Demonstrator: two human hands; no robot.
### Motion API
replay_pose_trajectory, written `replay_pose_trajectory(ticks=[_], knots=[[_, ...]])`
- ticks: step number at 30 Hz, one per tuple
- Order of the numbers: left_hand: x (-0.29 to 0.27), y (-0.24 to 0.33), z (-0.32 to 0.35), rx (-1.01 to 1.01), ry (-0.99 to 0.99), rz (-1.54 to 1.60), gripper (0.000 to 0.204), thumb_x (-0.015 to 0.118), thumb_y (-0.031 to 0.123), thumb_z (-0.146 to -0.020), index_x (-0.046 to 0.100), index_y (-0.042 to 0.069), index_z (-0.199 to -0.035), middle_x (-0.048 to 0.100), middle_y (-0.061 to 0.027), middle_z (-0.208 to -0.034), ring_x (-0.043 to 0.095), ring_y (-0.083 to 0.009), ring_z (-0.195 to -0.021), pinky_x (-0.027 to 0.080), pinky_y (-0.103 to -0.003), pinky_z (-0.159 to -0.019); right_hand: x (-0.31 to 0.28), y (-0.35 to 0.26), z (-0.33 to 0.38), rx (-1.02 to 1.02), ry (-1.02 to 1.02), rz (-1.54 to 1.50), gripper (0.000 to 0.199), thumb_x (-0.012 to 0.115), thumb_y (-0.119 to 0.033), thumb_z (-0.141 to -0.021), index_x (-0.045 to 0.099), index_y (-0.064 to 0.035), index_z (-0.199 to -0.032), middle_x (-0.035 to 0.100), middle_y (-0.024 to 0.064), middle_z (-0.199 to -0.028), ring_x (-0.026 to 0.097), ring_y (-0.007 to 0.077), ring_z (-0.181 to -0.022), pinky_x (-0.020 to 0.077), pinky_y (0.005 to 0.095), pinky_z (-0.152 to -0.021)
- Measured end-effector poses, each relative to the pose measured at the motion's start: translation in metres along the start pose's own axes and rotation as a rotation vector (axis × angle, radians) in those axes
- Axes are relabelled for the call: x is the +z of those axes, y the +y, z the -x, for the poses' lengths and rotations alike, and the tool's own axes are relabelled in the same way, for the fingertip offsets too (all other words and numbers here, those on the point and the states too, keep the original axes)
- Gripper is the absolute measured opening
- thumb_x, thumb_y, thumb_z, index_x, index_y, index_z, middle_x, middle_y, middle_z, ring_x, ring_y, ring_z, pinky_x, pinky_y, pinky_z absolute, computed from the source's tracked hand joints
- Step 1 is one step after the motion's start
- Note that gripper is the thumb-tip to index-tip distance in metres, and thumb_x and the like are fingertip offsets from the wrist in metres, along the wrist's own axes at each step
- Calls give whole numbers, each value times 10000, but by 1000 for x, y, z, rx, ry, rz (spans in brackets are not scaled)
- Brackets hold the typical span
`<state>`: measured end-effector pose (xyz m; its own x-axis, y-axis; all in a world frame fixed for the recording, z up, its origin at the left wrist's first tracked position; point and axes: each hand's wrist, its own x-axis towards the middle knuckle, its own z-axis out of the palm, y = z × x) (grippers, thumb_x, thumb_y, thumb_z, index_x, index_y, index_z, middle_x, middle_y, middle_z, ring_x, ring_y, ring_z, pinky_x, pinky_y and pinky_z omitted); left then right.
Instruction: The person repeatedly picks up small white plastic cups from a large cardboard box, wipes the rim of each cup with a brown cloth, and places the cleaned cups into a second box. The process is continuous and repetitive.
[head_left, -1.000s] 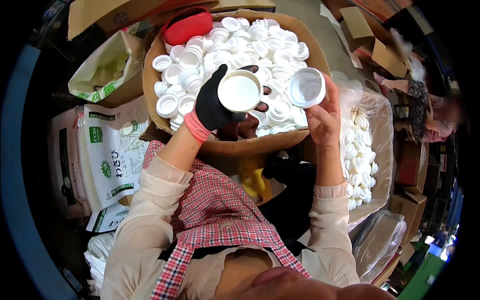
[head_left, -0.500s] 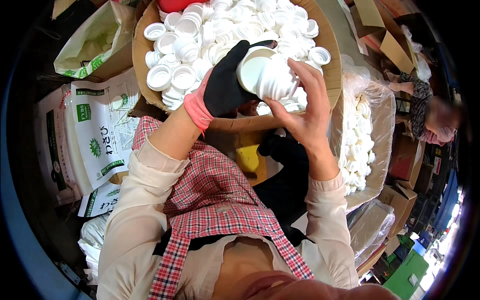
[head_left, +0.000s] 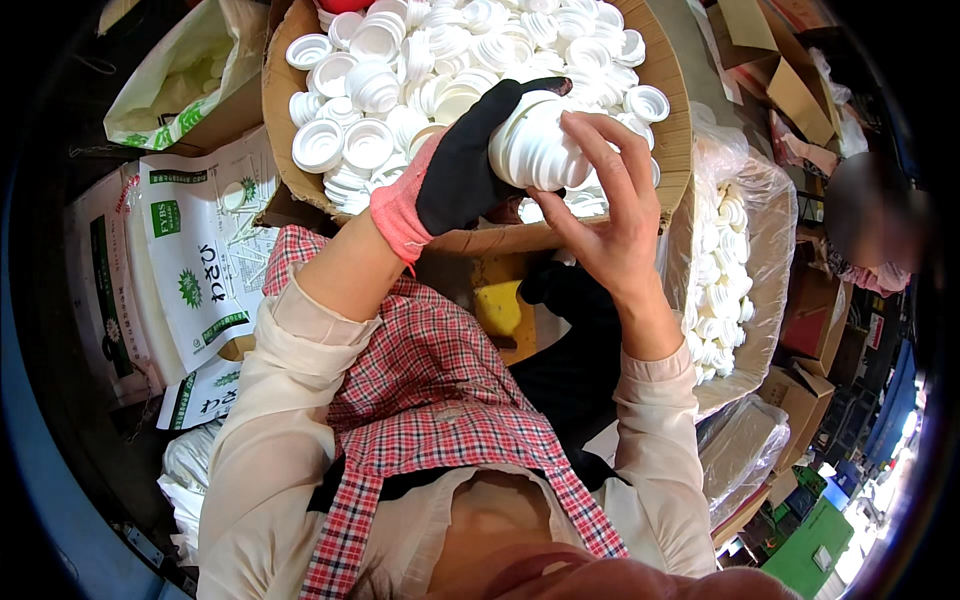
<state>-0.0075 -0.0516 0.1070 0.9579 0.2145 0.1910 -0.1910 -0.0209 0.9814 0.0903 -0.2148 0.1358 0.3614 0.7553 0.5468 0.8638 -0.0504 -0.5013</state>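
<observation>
Over the near side of a cardboard box point(head_left: 675, 110), both my hands hold white plastic caps point(head_left: 540, 142) with stepped, ribbed sides. They look nested one in another; I cannot tell how many. My left hand point(head_left: 462, 165), in a black glove with a pink cuff, is wrapped round their left side. My bare right hand point(head_left: 622, 195) grips their right side with thumb and fingertips. Beneath and beyond the hands lies a heap of loose white caps point(head_left: 370, 88), some turned hollow side up. My gloved palm hides part of the caps I hold.
On the right stands a lined box point(head_left: 765, 330) of smaller white parts. Printed white bags point(head_left: 205, 270) lie at the left, below an open bag point(head_left: 185, 75). A red object point(head_left: 342, 5) shows at the heap's far edge. Another person point(head_left: 875, 220) is at the far right.
The caps in my hands have come together: the hollow opening seen earlier on the left one is now covered. My right hand has shifted slightly down.
</observation>
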Motion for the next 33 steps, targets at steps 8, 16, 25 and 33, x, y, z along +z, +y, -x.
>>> replay_pose_trajectory(ticks=[8,16,25,33], knots=[[-1,-2,3,-86,26,-6,513,636,119,-885,450,105,-1363,610,-39,-1077,588,-99,-784,507,-242,-647,1,-5,1,16,-3,4,629,780,-4,-657,584,-79,-1250,507,128,-1188,525,279,-1037,489,334,-810],[5,14,-2,-271,-69,415,656,665,188,-848,390,85,-1435,599,-62,-1135,625,-135,-865,533,-259,-727,6,-3,0,248,126,-386,668,795,-171,-739,499,-65,-1328,477,130,-1290,470,259,-1176,447,360,-928],[39,3,0,-257,-16,494,671,749,143,-799,444,93,-1395,589,-1,-1147,559,-61,-895,465,-193,-633,26,18,-8,923,369,-792,677,394,-572,-974,623,63,-1013,647,120,-905,630,163,-815,499,284,-764],[28,-18,-21,-68,-69,147,674,557,281,-926,261,34,-1479,394,-139,-1442,448,-273,-1279,369,-392,-1064,-10,42,15,582,-86,-673,628,758,-337,-806,465,-54,-1283,556,98,-1152,507,195,-1098,435,329,-916]])
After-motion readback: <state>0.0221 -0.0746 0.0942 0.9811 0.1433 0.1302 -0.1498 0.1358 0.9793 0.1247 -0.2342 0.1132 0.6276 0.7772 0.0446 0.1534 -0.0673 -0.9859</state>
